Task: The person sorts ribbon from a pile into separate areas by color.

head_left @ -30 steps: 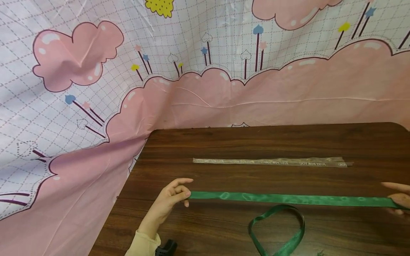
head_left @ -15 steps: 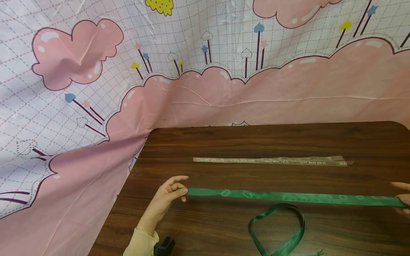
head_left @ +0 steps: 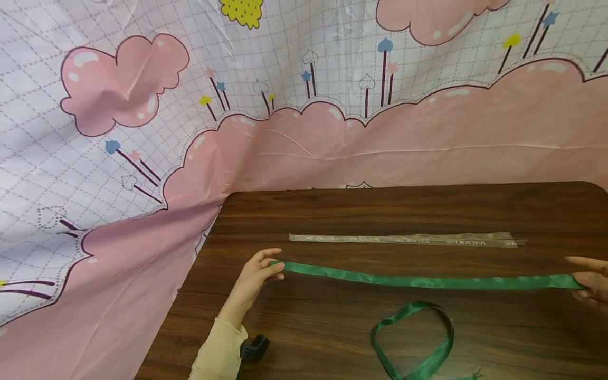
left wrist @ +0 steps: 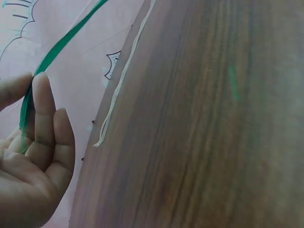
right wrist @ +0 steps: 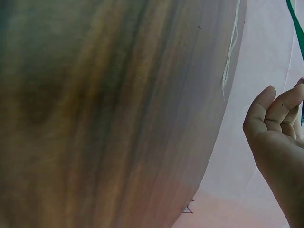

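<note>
A green satin ribbon (head_left: 418, 281) stretches across the head view between both hands, sagging slightly in the middle. My left hand (head_left: 258, 272) pinches its left end between thumb and finger; in the left wrist view a short tail of the ribbon (left wrist: 23, 118) hangs inside the palm. At the right edge my right hand (head_left: 591, 279) pinches the other end, and part of that hand is cut off by the frame. In the right wrist view the right hand (right wrist: 278, 116) has curled fingers, with the ribbon (right wrist: 295, 23) beside them.
A sheer ribbon (head_left: 404, 239) with white lettering lies straight across the brown wooden table (head_left: 332, 211), behind the held one. Closer in lies a looped green ribbon (head_left: 446, 348). A black device (head_left: 255, 348) sits by the left wrist. A pink cloud-print cloth (head_left: 404, 126) hangs behind.
Both hands have moved up in the head view, the left one more. The held ribbon has gone from nearly straight to slightly sagging. Half a second ago the right hand was further right.
</note>
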